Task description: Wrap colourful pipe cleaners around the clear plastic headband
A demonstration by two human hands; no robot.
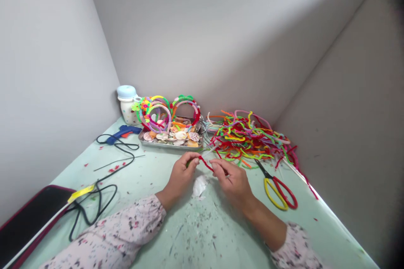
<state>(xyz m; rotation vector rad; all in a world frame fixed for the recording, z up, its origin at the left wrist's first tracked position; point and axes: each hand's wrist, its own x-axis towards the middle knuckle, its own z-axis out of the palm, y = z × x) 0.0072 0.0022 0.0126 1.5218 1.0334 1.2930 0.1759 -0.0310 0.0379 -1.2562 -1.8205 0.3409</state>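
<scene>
A short red fuzzy stem [206,163] stretches between my two hands above the middle of the table. My left hand [185,172] pinches its left end between thumb and fingers. The right part of the stem is held by my right hand [232,179], with the fingers curled round it. A bit of green shows at the fingers of my left hand. Just below the hands, a crumpled white scrap [200,186] lies on the pale green table [189,235].
Behind my hands stands a metal tray [172,146] of shells with colourful fuzzy hoops [158,118]. A tangled pile of fuzzy stems [249,136] and scissors [277,189] lie right. Left are a blue glue gun [121,133], a black cable [100,195], a lidded jar [128,107] and a black case [31,214].
</scene>
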